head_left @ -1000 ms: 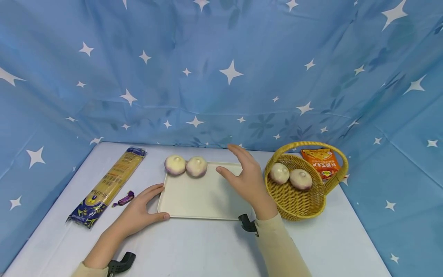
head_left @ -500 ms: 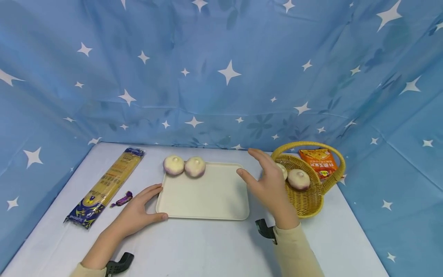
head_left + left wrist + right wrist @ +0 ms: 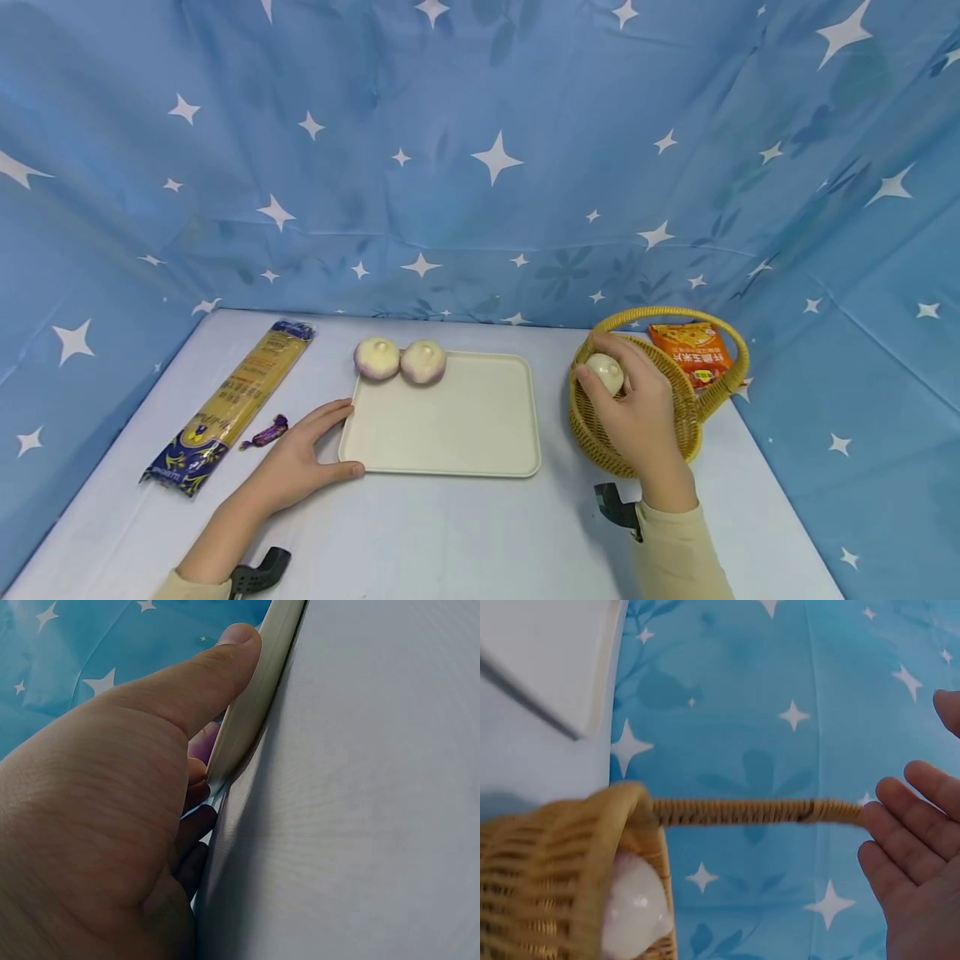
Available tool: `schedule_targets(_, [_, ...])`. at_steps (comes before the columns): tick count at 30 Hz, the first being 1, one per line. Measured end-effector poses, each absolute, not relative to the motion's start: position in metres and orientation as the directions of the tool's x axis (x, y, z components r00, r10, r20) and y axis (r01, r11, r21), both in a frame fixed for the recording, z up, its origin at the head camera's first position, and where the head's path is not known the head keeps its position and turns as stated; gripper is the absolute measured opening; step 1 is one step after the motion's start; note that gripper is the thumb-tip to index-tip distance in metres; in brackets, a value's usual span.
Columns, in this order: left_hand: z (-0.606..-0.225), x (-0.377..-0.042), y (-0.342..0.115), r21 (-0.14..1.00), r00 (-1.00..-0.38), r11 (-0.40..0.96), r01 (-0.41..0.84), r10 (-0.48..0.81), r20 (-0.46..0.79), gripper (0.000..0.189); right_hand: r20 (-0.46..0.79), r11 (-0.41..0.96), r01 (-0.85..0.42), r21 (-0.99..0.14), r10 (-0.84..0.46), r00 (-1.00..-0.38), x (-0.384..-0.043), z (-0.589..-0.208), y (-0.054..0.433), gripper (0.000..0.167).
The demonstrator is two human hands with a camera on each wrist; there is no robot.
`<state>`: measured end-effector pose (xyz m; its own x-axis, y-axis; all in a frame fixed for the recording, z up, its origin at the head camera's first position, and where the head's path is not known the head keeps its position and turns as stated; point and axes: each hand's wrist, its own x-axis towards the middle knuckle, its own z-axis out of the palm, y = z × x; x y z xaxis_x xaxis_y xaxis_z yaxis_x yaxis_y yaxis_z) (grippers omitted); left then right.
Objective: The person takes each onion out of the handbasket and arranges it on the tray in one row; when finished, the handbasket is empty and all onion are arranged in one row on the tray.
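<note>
At the cream tray's (image 3: 480, 417) left front corner rests my left hand (image 3: 300, 458), its fingers along the left edge and its thumb at the front rim. The left wrist view shows the thumb lying straight against the tray rim (image 3: 251, 705). My right hand (image 3: 641, 408) is over the wicker basket (image 3: 596, 446), thumb and fingers spread around a pale onion (image 3: 605, 374) inside it. In the right wrist view its fingers (image 3: 907, 844) are fairly straight and apart from the onion (image 3: 637, 907). The basket's second onion is hidden by this hand in the head view.
Two onions (image 3: 423, 362) sit side by side at the tray's back left. Left of it lie a spaghetti packet (image 3: 228, 408) and a purple wrapped candy (image 3: 270, 432). An orange snack bag (image 3: 693, 350) lies behind the basket, whose handle (image 3: 667, 311) arches over it.
My right hand has moved right, from above the tray to over the basket and around the onion there. My left hand has stayed at the tray corner.
</note>
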<state>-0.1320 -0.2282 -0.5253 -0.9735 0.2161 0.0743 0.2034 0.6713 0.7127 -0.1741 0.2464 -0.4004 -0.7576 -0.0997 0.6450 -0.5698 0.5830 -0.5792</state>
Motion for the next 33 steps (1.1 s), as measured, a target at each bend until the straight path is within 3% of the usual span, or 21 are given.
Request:
schedule_targets(9, [-0.524,-0.132,-0.229,0.708,-0.973,0.676,0.205,0.216,0.075,0.107,0.657,0.647,-0.524,-0.555,-0.046,-0.752,-0.183,-0.412,0.271,0.035])
schedule_targets(24, [-0.523,-0.13,-0.229,0.712,-0.977,0.677,0.186,0.207,0.057,0.108,0.431,0.647,-0.331,-0.687,-0.005,-0.903,-0.199,-0.436,0.294,0.049])
schedule_targets(33, [-0.523,-0.131,-0.228,0.71,-0.977,0.679,0.185,0.205,0.058,0.109,0.332,0.63,-0.272,-0.728,-0.024,-0.943,-0.209,-0.449,0.299,0.06])
